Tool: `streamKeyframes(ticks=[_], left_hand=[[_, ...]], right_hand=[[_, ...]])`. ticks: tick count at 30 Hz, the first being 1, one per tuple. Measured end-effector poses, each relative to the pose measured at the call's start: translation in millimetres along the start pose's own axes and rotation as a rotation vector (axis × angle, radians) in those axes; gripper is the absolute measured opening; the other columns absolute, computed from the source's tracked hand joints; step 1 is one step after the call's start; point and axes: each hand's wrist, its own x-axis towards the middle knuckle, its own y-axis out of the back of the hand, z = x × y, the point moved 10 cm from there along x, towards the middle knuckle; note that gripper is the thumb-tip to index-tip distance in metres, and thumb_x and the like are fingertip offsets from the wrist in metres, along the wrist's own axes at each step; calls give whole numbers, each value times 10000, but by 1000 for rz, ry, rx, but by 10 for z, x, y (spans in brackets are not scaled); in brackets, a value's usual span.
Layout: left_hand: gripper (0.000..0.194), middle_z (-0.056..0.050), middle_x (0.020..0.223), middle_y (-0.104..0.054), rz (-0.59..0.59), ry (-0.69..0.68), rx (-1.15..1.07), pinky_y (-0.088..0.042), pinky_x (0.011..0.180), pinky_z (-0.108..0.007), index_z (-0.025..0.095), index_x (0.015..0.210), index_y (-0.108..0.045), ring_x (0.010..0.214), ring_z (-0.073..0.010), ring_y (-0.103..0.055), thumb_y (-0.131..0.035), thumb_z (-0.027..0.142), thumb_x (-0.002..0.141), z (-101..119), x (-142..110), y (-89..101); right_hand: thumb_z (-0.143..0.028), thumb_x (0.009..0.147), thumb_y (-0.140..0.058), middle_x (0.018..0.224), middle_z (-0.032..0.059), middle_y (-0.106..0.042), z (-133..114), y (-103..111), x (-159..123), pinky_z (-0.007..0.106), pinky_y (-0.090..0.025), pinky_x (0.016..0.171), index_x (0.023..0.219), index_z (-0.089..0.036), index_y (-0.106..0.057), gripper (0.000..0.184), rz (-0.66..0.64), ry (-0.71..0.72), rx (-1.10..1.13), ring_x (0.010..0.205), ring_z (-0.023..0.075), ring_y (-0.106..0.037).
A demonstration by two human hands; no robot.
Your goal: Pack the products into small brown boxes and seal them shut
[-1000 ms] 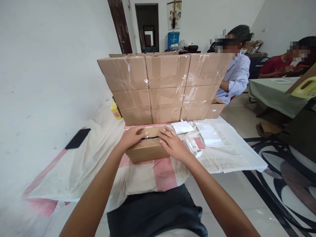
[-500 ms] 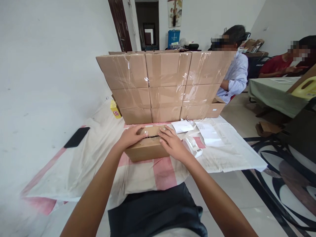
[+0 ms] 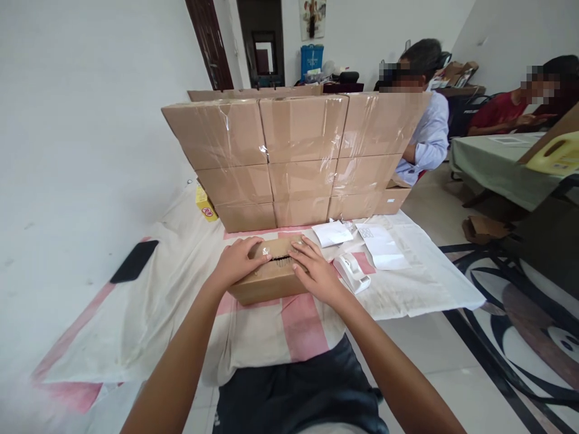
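Observation:
A small brown cardboard box (image 3: 268, 288) rests on the cloth in front of me. A dark, jagged gap runs along its top seam, and clear tape shines on its lid. My left hand (image 3: 237, 262) lies over the left end of the lid, open, its thumb stretched toward the gap. On the right end, my right hand (image 3: 316, 271) presses with fingers spread, fingertips beside the seam. Just right of that hand sits a white tape dispenser (image 3: 353, 274). Parts of the lid are hidden under both hands.
A taped stack of cardboard boxes (image 3: 301, 135) stands behind the small box like a wall. Paper sheets (image 3: 382, 247) lie to the right, a black phone-like slab (image 3: 134, 261) to the left. A yellow pack (image 3: 205, 205) touches the stack. Two people (image 3: 427, 120) sit beyond, at right.
The view has shifted slightly, so the stack looks a little nearer. My left thumb has slid a little along the seam; both hands stay on the box, which has hardly moved.

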Motion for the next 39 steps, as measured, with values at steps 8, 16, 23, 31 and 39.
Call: streamKeyframes(ticks=[8, 16, 23, 31, 39], left_hand=[[494, -44, 1332, -685, 1, -15, 21, -411, 1003, -473, 306, 1297, -594, 1201, -315, -585, -532, 636, 935, -48, -1, -58], [462, -41, 1315, -693, 8, -25, 4, -422, 967, -450, 299, 1281, -615, 1200, -308, -594, -549, 598, 935, -17, -1, -37], [420, -25, 1271, -713, 12, 8, -45, -424, 951, -437, 307, 1230, -651, 1149, -291, -614, -613, 572, 907, -45, 20, -52], [425, -26, 1273, -715, 41, 21, -52, -449, 975, -433, 310, 1245, -664, 1160, -282, -634, -638, 545, 892, -63, -2, -45], [449, -52, 1252, -724, 92, -7, -53, -448, 969, -444, 303, 1237, -672, 1158, -301, -633, -615, 585, 892, -43, -16, -14]], right_hand=[[-93, 892, -503, 1402, 92, -668, 37, 20, -53, 586, -414, 1205, 1213, -228, -760, 433, 258, -26, 138, 1514, 304, -402], [-44, 826, -494, 1367, 78, -698, 33, 24, -83, 570, -455, 1170, 1156, -234, -774, 473, 336, -90, 137, 1492, 303, -444], [-61, 851, -504, 1423, 94, -659, -15, 52, -67, 545, -471, 1156, 1233, -207, -734, 469, 219, -22, 49, 1516, 305, -406], [-54, 832, -499, 1384, 97, -674, -14, 49, -77, 570, -482, 1138, 1217, -203, -718, 467, 233, 47, 33, 1528, 326, -376], [-57, 846, -518, 1322, 77, -716, -10, 85, -86, 546, -489, 1141, 1191, -249, -763, 465, 316, 65, 64, 1437, 302, -504]])
